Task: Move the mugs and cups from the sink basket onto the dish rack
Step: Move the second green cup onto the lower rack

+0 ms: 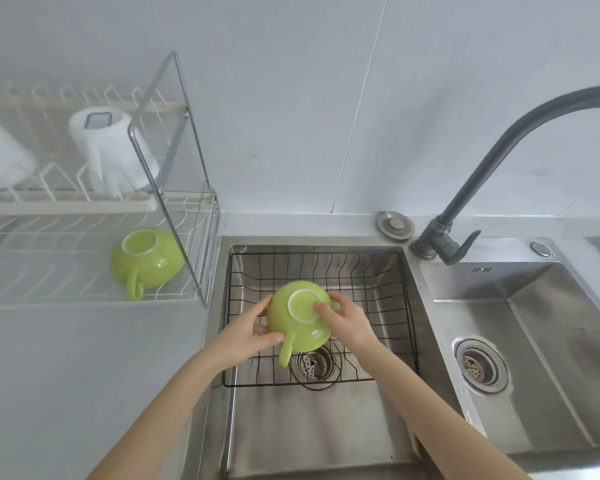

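A green cup (300, 318) is upside down over the black wire sink basket (378, 292), its white foot ring up and its handle pointing toward me. My left hand (248, 336) grips its left side. My right hand (347, 322) holds its right side, with fingers on the base. A second green cup (146, 259) rests upside down on the lower shelf of the white dish rack (66, 285) at the left. On the rack's upper shelf lie two white cups, one (113, 150) with a blue mark and one (0, 157) at the frame's left edge.
The basket sits in the left steel sink (326, 427), above its drain (312, 367). A second sink (534, 341) lies to the right. A dark grey faucet (465, 216) arches between them. A metal frame (184, 161) stands at the rack's right end. Grey counter (84, 375) stretches below the rack.
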`<state>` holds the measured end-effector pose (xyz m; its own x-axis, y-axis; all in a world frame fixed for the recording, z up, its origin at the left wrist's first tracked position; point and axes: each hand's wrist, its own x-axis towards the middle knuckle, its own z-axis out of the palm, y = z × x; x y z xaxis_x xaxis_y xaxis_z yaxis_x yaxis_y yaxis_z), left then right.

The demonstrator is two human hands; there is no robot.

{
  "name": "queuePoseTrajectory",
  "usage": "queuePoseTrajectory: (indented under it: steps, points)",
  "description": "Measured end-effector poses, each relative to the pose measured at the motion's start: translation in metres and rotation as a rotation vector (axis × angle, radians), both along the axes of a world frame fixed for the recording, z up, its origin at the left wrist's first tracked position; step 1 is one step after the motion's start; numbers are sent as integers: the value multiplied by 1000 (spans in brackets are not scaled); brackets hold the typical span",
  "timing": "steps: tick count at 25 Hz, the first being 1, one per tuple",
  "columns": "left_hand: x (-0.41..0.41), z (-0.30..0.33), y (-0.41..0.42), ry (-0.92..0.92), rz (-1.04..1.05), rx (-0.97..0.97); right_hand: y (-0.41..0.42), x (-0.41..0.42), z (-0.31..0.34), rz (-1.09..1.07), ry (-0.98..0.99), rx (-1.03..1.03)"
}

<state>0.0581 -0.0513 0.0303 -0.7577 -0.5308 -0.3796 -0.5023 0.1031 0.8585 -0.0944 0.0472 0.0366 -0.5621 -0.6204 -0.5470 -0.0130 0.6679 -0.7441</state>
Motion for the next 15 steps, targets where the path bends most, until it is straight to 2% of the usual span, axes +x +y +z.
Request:
queuePoseTrajectory:
  steps: [7, 15]
  points:
    - [49, 24, 22, 38, 92, -222, 8, 46, 30, 73, 72, -74]
    - [118, 30, 32, 56, 240, -298, 1, 118, 52, 127, 142, -148]
